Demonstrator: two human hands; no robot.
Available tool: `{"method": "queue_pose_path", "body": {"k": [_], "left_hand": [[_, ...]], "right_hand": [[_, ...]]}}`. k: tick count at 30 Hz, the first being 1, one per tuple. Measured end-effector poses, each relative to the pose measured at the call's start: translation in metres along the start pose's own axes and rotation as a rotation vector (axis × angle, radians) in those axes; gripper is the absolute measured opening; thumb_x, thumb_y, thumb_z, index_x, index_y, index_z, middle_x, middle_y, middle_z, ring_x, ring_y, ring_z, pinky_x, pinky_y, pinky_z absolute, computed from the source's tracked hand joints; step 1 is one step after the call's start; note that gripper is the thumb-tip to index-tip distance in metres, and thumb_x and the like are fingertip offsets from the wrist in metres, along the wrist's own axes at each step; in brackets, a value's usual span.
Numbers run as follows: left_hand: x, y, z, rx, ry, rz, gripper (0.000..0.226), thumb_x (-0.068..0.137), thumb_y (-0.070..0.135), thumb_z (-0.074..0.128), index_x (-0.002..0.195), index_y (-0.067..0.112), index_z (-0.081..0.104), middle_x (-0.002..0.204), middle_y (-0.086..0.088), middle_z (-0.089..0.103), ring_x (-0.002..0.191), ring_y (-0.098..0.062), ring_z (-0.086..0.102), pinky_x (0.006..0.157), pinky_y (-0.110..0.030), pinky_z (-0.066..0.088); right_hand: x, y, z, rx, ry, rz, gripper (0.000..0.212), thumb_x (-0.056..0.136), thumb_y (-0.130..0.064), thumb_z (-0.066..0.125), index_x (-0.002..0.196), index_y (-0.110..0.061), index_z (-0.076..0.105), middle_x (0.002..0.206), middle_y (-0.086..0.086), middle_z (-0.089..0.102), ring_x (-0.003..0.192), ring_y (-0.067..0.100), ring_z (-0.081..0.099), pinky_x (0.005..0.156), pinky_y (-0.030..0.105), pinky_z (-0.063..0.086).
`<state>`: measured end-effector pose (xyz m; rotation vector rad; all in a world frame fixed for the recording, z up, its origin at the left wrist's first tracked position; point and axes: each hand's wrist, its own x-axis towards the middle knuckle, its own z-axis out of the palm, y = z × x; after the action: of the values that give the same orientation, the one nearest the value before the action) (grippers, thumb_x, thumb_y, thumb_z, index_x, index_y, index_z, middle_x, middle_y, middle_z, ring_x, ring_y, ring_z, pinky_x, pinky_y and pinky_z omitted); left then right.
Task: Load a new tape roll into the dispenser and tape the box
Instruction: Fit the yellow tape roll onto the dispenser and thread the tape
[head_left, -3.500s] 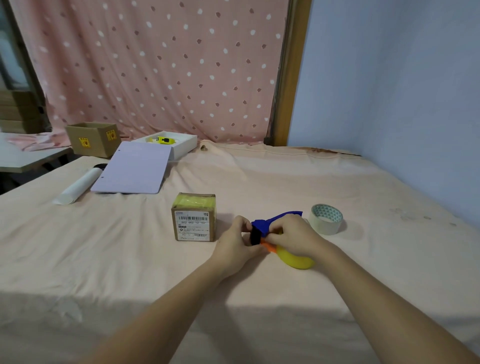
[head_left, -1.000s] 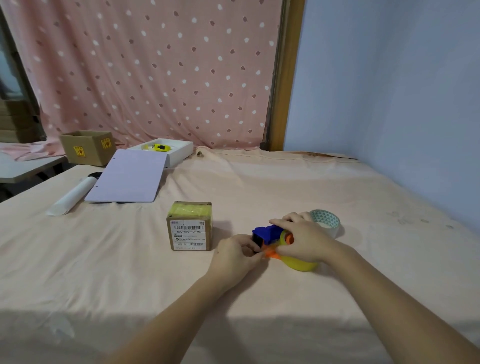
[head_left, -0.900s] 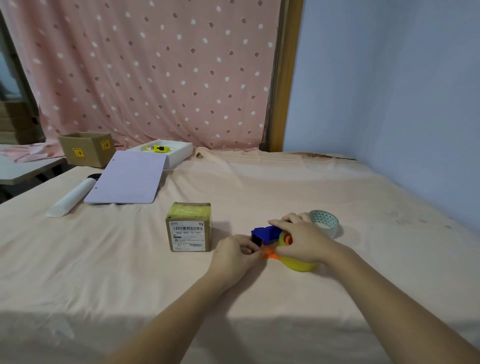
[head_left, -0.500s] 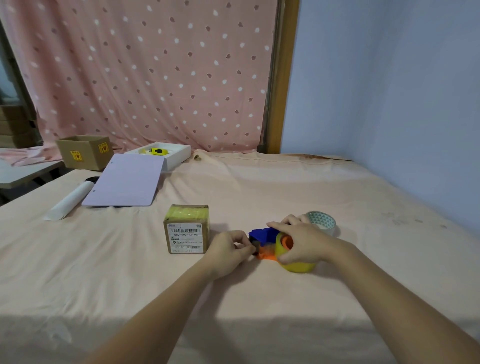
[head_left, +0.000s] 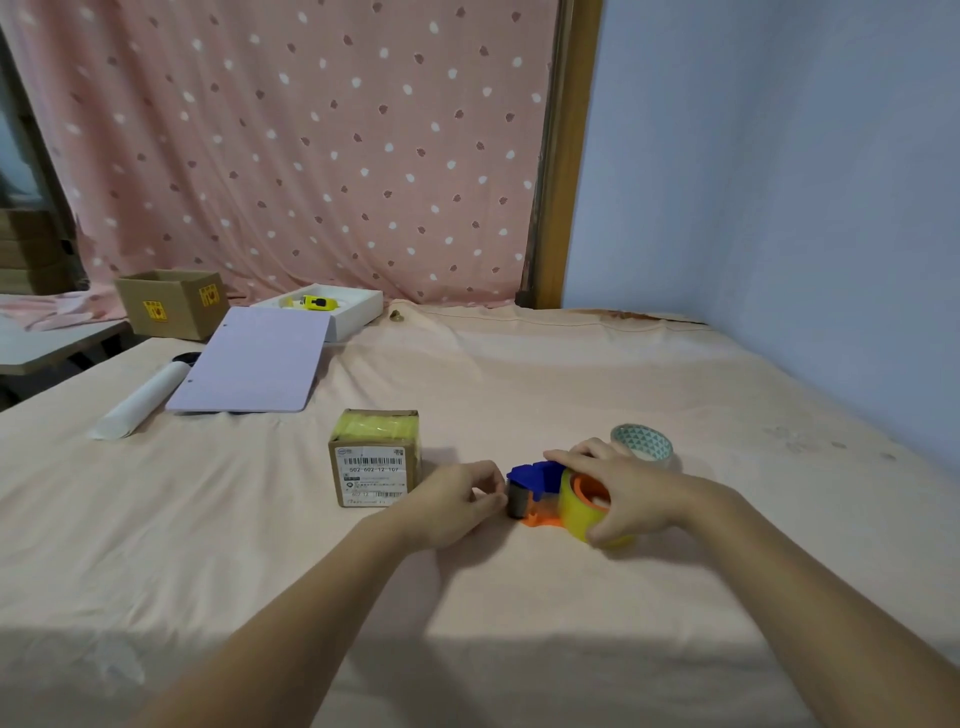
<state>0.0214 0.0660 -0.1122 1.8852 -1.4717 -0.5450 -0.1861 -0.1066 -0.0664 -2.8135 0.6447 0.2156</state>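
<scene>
Beside the small cardboard box (head_left: 375, 457), to its right on the peach-covered surface (head_left: 519, 374): tape dispenser (head_left: 535, 488), blue upper body, orange base, dark roller at the end facing the box. Long axis runs left–right, roller end toward the box, roll end away from it; it lies flat on the cloth

Change since the earlier pictures: yellow tape roll (head_left: 582, 512), previously mostly covered by the right hand, now shows its orange hub open to the camera; the left hand has come in closer to the roller end. Box and spare roll unmoved

Left hand (head_left: 457, 501): between the box and the dispenser, fingers curled, tips pinched at the dark roller; whether they have tape between them cannot be told

Right hand (head_left: 623, 493): closed over the yellow roll on the dispenser, thumb under the near side, fingers (head_left: 571, 457) spread across the top onto the blue body

Spare tape roll (head_left: 643, 444), white with a teal triangle-patterned core: right of the box, just beyond the right hand, lying flat

Box: upright, printed barcode label facing the camera, top sealed in yellow tape

Beyond the box, to its left: lilac notebook (head_left: 254, 361); rolled white paper (head_left: 140, 400) beside it; white tray (head_left: 353, 306) holding a yellow item; open carton (head_left: 171, 301) with yellow stickers, farthest left
</scene>
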Motion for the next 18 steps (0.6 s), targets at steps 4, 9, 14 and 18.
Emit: {"method": "queue_pose_path", "body": {"k": [4,9,14,18], "left_hand": [[-0.003,0.0,-0.004,0.177,0.019,0.049,0.019,0.099,0.039,0.057,0.106,0.031,0.073,0.072,0.018,0.066,0.066,-0.001,0.06,0.073,-0.026,0.051],[-0.001,-0.006,0.002,-0.048,0.054,0.038,0.01,0.098,0.024,0.063,0.094,0.02,0.072,0.072,0.019,0.069,0.06,-0.006,0.059,0.066,-0.026,0.051],[0.004,-0.006,0.0,-0.103,0.043,0.027,0.01,0.096,0.021,0.066,0.09,0.018,0.073,0.074,0.008,0.07,0.062,-0.008,0.06,0.067,-0.026,0.051],[0.007,-0.007,0.004,-0.093,0.032,-0.01,0.009,0.094,0.028,0.068,0.091,0.023,0.074,0.074,0.008,0.07,0.064,-0.005,0.056,0.066,-0.023,0.046]], "right_hand": [[-0.004,0.0,0.008,0.01,0.083,0.016,0.12,0.059,-0.054,0.081,0.158,-0.052,0.013,0.144,-0.018,0.025,0.133,0.009,0.024,0.112,0.032,0.038],[-0.008,-0.002,0.008,0.051,0.118,-0.004,0.111,0.06,-0.049,0.081,0.156,-0.049,0.024,0.13,-0.013,0.036,0.125,0.014,0.035,0.107,0.033,0.044],[-0.016,0.004,0.009,0.063,0.133,0.007,0.114,0.056,-0.054,0.083,0.154,-0.049,0.025,0.128,-0.013,0.034,0.123,0.015,0.037,0.108,0.034,0.045],[-0.022,0.012,0.016,0.195,0.089,-0.011,0.119,0.055,-0.07,0.08,0.158,-0.047,0.024,0.136,-0.012,0.037,0.13,0.012,0.038,0.11,0.03,0.04]]}}
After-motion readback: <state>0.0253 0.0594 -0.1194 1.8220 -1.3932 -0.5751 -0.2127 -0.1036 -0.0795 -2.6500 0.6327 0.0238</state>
